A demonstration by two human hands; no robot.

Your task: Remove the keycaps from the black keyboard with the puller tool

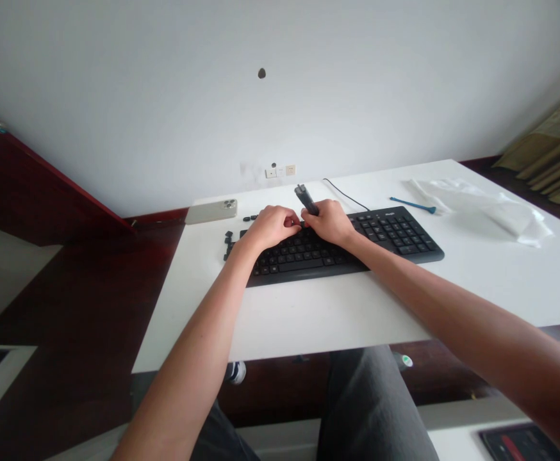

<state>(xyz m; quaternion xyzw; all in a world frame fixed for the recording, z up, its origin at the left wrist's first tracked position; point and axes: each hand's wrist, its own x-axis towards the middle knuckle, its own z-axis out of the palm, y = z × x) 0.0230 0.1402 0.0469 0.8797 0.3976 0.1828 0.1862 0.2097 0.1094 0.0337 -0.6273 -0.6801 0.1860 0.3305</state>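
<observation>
A black keyboard [386,240] lies on the white table [309,314]. My right hand [330,221] is closed around a dark grey tool [306,199] whose upper end sticks out above the fist, over the keyboard's top rows. Beside it, my left hand [271,225] rests on the keyboard's upper left part with its fingers curled; what it pinches, if anything, is hidden. Several loose black keycaps [229,242] lie on the table left of and behind the keyboard.
A pale phone [211,210] lies face down at the table's far left. A blue stick-like tool [412,204] and a white cloth [482,203] lie at the far right. The keyboard's cable [345,194] runs toward the wall. Dark red floor is at left.
</observation>
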